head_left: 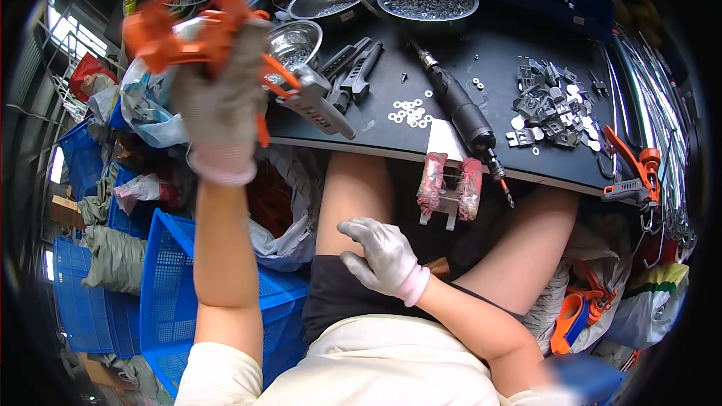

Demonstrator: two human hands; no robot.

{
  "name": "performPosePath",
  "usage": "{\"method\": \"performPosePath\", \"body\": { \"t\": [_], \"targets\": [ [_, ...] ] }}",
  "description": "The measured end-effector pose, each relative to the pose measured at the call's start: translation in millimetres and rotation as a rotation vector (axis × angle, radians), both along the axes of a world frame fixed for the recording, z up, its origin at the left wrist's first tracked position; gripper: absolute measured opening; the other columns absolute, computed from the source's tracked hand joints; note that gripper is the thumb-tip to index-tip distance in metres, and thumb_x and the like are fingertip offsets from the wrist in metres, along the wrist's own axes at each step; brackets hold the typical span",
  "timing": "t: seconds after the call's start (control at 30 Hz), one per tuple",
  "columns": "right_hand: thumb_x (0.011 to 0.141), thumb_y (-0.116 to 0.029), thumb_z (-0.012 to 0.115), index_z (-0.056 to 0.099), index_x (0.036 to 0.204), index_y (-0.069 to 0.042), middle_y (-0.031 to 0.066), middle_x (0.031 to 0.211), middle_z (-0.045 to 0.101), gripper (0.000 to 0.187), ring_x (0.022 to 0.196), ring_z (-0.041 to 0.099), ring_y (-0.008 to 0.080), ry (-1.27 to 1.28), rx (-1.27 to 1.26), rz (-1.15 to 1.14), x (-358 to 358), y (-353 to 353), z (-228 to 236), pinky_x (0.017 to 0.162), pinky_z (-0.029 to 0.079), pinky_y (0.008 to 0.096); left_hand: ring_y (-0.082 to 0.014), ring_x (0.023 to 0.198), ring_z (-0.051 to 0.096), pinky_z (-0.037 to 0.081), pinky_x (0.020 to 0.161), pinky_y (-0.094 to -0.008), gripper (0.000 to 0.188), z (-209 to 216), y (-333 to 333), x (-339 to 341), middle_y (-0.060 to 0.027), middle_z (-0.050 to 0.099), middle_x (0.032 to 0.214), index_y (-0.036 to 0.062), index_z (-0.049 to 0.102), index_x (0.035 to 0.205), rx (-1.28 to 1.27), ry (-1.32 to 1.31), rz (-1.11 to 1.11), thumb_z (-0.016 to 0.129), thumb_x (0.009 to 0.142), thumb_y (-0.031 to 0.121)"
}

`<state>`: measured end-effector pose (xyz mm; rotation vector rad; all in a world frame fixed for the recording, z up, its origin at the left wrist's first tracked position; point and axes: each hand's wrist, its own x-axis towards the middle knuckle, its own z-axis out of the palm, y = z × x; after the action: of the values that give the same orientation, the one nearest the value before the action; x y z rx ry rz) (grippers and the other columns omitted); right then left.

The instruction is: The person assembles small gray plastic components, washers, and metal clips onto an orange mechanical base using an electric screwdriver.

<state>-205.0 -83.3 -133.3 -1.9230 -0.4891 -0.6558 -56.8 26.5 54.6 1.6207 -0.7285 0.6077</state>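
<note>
1. We see the left hand [219, 109], in a grey work glove, raised high over the left end of the black counter [481, 53]. It is closed on a bunch of orange-and-grey clamps [197, 19], so the bunch sits in the air, above and to the left of the small steel bowl [293, 41].

2. We judge the clamps to be light, stiff plastic with metal parts. They look hard-edged and they tangle readily, since arms and handles stick out in all directions. One grey toothed bar [320, 105] hangs off the bunch down toward the counter edge.

3. We would take hold of the bunch around the thick handle bodies, where the glove can wrap several at once. The loose bars could slide or swing free. The plastic may be slick, though the glove should help there.

4. The left grip is a closed fist around the clamp handles. We cannot tell how many pieces it truly holds.

5. The right hand [383, 256], also gloved, rests low on the lap below the counter. Its fingers are loosely spread and it holds nothing.

6. On the counter we note a grey power screwdriver [462, 109], scattered washers [408, 111] and a heap of small grey metal fittings [549, 101]. Another orange clamp [635, 173] hangs at the right edge.
</note>
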Motion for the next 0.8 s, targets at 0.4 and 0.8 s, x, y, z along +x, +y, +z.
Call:
{"method": "performPosePath", "body": {
  "t": [0.4, 0.8],
  "targets": [
    [0.083, -0.012, 0.059, 0.053, 0.107, -0.004, 0.0143, 0.089, 0.060, 0.026, 0.082, 0.061, 0.0308, 0.278, 0.138, 0.098, 19, 4, -30, 0.071, 0.048, 0.0405, -0.0018, 0.047, 0.045, 0.032, 0.042, -0.0182, 0.036, -49, -29, 42, 0.0012, 0.059, 0.066, 0.0023, 0.063, 0.080, 0.103, -0.035, 0.174, 0.070, 0.084, 0.037],
    [0.084, -0.014, 0.058, 0.056, 0.107, -0.003, 0.0149, 0.092, 0.060, 0.025, 0.082, 0.062, 0.0305, 0.401, 0.197, 0.101, 23, 6, -27, 0.074, 0.049, 0.0398, -0.0029, 0.046, 0.046, 0.036, 0.041, -0.0181, 0.040, -26, -32, 42, -0.0009, 0.065, 0.075, 0.0039, 0.059, 0.100, 0.207, 0.155, -0.067, 0.065, 0.087, 0.041]
  ]
}}
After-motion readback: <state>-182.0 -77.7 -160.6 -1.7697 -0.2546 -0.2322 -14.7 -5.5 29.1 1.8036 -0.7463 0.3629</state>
